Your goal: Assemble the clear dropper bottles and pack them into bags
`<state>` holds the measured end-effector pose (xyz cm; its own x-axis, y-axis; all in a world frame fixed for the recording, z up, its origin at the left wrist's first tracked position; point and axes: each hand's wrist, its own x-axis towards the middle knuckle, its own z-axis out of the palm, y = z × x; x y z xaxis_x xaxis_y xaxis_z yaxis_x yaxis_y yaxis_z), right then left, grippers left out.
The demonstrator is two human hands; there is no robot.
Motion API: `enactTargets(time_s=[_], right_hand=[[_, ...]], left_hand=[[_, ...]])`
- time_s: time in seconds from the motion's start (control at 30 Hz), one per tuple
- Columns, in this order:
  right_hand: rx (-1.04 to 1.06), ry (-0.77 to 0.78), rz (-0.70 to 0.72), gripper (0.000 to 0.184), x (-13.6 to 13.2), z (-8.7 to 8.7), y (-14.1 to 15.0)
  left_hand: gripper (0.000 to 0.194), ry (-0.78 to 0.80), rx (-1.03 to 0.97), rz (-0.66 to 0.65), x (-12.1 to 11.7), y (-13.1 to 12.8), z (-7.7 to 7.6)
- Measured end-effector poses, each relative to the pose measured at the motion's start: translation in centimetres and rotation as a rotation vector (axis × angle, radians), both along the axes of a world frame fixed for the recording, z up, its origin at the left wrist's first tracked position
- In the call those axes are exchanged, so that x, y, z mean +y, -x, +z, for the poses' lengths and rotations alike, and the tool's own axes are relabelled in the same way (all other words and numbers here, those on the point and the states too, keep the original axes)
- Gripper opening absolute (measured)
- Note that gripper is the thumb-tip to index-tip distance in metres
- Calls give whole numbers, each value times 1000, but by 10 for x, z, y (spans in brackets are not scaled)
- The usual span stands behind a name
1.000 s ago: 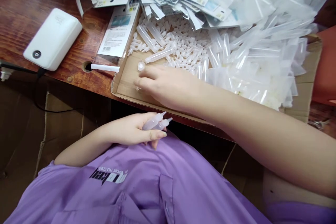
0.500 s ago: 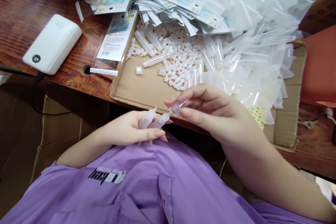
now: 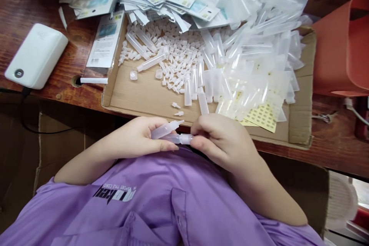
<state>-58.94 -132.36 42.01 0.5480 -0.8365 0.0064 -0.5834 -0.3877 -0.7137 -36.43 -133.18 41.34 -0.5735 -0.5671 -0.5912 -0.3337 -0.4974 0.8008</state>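
Observation:
Two small translucent plastic dropper bottles are in my left hand (image 3: 141,138), its fingers closed around them. The upper dropper bottle (image 3: 165,129) points its bare narrow nozzle up and to the right. Over the nozzle end of the lower dropper bottle (image 3: 172,138) sits a clear ribbed cap (image 3: 186,138). My right hand (image 3: 225,142) pinches that cap at its far end between thumb and bent fingers. Just beyond my hands, two loose white nozzle tips (image 3: 179,113) lie near the front of the cardboard tray (image 3: 123,98).
In the tray are a heap of nozzle tips (image 3: 175,57), empty tubes (image 3: 188,90), loose caps (image 3: 133,75) and yellow sticker sheets (image 3: 263,117). Printed packets (image 3: 175,2) pile up behind. A white power bank (image 3: 36,55) lies left; an orange bin (image 3: 331,54) stands right.
My right hand has brought the cap down from a tilt at the nozzle tip to in line over the lower bottle's end. The lower bottle now lies flatter. The view has shifted right.

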Motion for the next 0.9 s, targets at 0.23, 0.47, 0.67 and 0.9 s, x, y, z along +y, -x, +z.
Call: enactTargets(time_s=[0.23, 0.47, 0.67, 0.9], right_hand=[[111, 18, 73, 40, 9, -3, -3], [103, -43, 3, 28, 11, 0, -10], [79, -109, 64, 25, 12, 5, -17], [147, -150, 16, 39, -3, 5, -31]], left_hand=[[29, 57, -37, -29, 0, 0, 2], [30, 125, -55, -39, 1, -1, 1], [32, 148, -34, -11, 3, -4, -1], [27, 601, -266, -50, 14, -9, 0]])
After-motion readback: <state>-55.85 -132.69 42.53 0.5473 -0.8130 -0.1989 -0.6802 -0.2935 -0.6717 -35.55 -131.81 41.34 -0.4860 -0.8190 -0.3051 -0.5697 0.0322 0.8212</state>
